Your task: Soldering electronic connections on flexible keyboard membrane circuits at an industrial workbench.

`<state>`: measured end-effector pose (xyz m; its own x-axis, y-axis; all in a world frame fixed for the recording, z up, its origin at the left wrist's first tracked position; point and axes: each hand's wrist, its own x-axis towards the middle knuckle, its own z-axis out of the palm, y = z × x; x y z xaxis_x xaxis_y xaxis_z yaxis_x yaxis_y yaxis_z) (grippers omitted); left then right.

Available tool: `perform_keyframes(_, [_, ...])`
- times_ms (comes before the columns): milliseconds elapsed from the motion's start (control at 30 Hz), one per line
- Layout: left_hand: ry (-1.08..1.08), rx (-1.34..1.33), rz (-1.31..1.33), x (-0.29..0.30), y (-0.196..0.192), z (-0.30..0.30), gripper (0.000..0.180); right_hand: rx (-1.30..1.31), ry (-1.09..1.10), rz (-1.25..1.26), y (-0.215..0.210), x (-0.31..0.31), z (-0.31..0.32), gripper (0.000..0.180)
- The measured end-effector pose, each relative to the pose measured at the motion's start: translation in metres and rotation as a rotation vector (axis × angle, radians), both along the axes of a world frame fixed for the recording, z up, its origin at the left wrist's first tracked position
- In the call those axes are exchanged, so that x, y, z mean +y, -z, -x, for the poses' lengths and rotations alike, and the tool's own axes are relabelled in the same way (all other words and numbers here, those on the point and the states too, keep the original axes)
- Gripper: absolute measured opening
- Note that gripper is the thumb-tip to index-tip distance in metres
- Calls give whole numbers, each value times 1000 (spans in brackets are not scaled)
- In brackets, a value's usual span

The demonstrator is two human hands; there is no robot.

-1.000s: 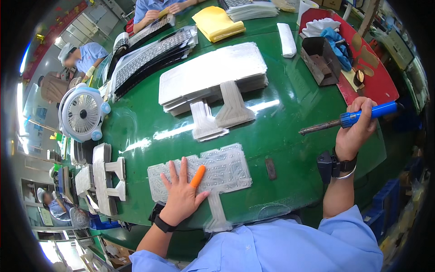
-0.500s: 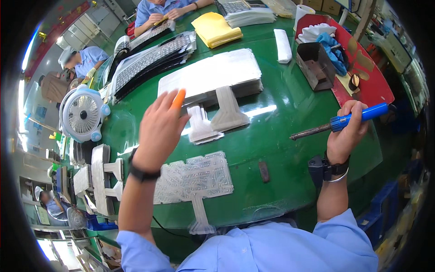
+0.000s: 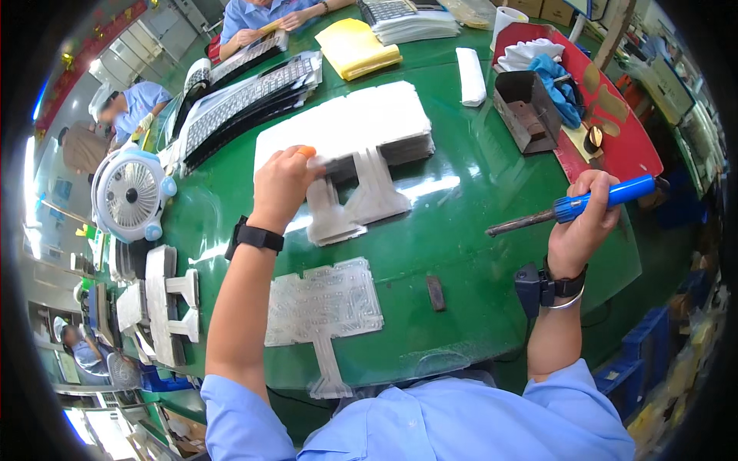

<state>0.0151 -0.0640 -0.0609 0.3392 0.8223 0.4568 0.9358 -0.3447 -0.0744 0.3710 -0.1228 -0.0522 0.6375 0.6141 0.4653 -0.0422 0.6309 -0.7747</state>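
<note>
Over the near left corner of a stack of white flexible sheets [image 3: 346,119], my left hand [image 3: 284,184] has its fingers bent and closed at the edge of the top sheet. One fingertip wears an orange finger cot [image 3: 307,151]. Two pale tails [image 3: 377,192] stick out from the stack toward me. My right hand [image 3: 586,223] grips a soldering iron [image 3: 611,198] by its blue handle, its dark shaft pointing left above the table. Below my left hand lies a translucent circuit sheet [image 3: 327,303] with a tail toward me. A small dark block [image 3: 436,293] sits right of it.
The green table [image 3: 461,230] carries a fan [image 3: 127,192], more stacked sheets [image 3: 165,307] at left and keyboard-patterned sheets [image 3: 246,107] behind. A red tray [image 3: 615,107] with a metal box [image 3: 526,111] stands at right. A co-worker [image 3: 265,15] sits across; yellow sheets [image 3: 354,50] lie nearby.
My left hand has moved down onto the stack's near left corner, and its spread fingers have closed. The right hand still holds the soldering iron. The whole view has shifted slightly.
</note>
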Motion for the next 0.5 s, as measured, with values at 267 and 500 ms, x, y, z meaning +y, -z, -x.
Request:
perform_keyframes(267, [327, -6, 87, -141, 4, -45, 28, 322, -117, -117, -28, -22, -45, 35])
perform_keyframes(500, [309, 6, 298, -201, 33, -69, 49, -257, -118, -103, -24, -48, 52, 26])
